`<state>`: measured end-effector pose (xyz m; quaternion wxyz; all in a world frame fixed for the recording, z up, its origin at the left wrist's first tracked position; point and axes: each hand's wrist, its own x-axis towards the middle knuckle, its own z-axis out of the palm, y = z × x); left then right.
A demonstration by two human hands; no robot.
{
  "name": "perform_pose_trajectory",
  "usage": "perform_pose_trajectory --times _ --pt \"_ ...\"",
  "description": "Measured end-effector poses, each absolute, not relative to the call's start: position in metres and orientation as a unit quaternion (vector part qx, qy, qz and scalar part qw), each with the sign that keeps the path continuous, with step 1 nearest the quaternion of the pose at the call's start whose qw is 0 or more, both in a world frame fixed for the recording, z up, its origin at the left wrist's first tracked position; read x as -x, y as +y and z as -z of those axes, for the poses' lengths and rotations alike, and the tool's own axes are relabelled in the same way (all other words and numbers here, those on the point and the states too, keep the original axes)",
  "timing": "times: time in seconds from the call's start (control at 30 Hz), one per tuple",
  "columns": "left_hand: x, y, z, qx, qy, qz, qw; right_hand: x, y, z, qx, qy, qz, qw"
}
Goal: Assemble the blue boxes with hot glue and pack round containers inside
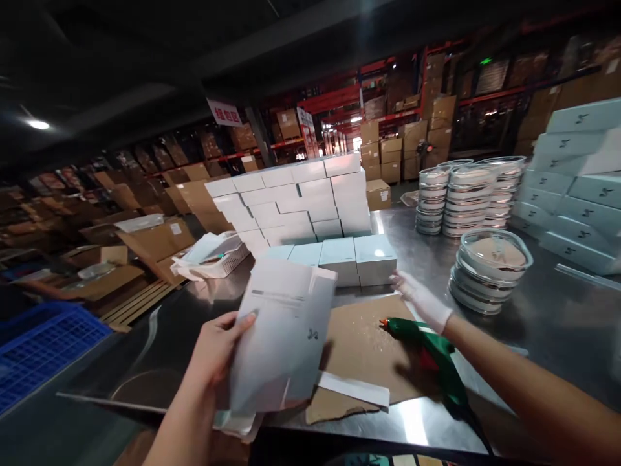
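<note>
Setting: I saw a warehouse, with a steel surface (pixel 485 362) in front of me and racks of brown cartons behind.
Left hand: My left hand (pixel 216 346) was raised over the near edge, its fingers (pixel 245 318) closed on a flat carton (pixel 284 336), thumb on the face towards me.
Carton: The flat carton was white and unfolded, held nearly upright, its long axis running up and slightly right, with a flap at the top right corner. More flat sheets seemed to lie under it, though I could not tell how many.
Right hand: My right hand (pixel 422 299) wore a white glove and reached forward. Its fingers were spread and held nothing, their tips just beside a row of boxes (pixel 339 257).
Glue gun: A green glue gun (pixel 427 353) lay on a sheet of cardboard (pixel 359 349), just below the right wrist. Its nozzle pointed left, towards the carton, and its long axis ran from upper left to lower right.
Key relation: The gun lay right of the carton and was nearer the right hand.
Strip: A white strip (pixel 354 388) lay on the cardboard, near the carton's lower edge.
Further back: Stacked white boxes (pixel 301 200), stacks of round lidded tins (pixel 488 272) and pale boxes (pixel 577 188) at the far right.
</note>
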<state>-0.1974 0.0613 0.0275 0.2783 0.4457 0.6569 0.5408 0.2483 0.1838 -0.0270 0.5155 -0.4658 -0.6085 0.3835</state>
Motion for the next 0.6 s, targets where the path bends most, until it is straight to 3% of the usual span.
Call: perform_pose_trajectory --times 0.1,0.27,0.37,0.5,0.6 --pt "0.144 0.047 -0.05 -0.5 0.587 -0.56 0.303 -0.225 0.133 0.028 0.382 -0.64 -0.468 0.475" --pt "0.085 0.04 -0.053 -0.627 0.517 -0.553 0.183 -0.195 0.091 0.025 0.321 -0.569 -0.549 0.52" --pt "0.067 0.039 -0.038 -0.755 0.449 -0.443 0.177 -0.187 0.074 0.03 0.356 -0.539 -0.542 0.538" --pt "0.063 0.033 -0.02 -0.858 0.398 -0.234 0.225 -0.186 0.052 0.042 0.385 -0.577 -0.52 0.497" --pt "0.067 0.032 -0.007 -0.881 0.407 -0.139 0.197 -0.188 0.043 0.05 0.393 -0.629 -0.476 0.473"
